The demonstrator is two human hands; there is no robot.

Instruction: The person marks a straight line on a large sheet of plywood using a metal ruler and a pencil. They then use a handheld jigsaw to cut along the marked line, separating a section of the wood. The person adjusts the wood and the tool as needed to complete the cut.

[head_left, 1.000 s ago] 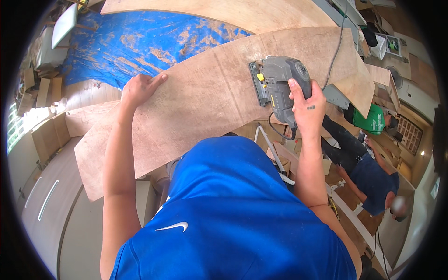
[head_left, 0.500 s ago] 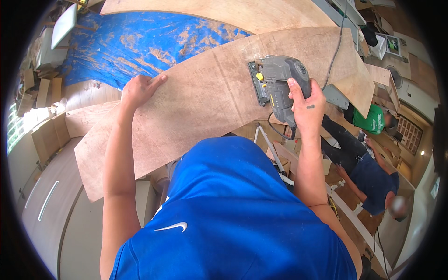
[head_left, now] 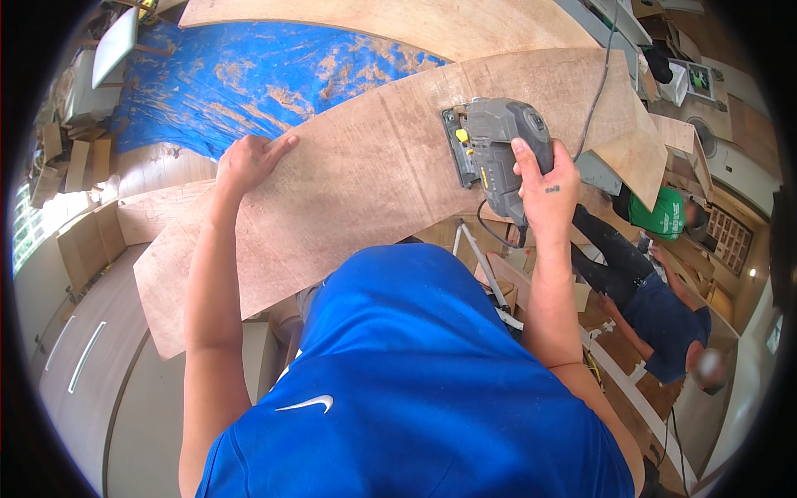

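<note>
A long plywood board [head_left: 349, 158] lies across in front of me. At its far left edge is my left hand [head_left: 246, 163], closed on the wood with the thumb along the top face and the other fingers partly hidden. My right hand [head_left: 544, 183] is wrapped round a dark grey jigsaw [head_left: 502, 149] with a yellow lever. The jigsaw lies tilted on the right part of the board, its flat metal base facing left. Its blade is hard to make out. A dark pencil-like band crosses the board left of the tool.
A dark cable [head_left: 599, 91] runs over the board's right end. Beyond lie another plywood sheet [head_left: 398, 21] and a blue tarp [head_left: 224, 75] strewn with sawdust. Right, one person [head_left: 664, 319] wears dark clothes, another a green shirt [head_left: 664, 212]. Drawer fronts [head_left: 91, 332] stand at left.
</note>
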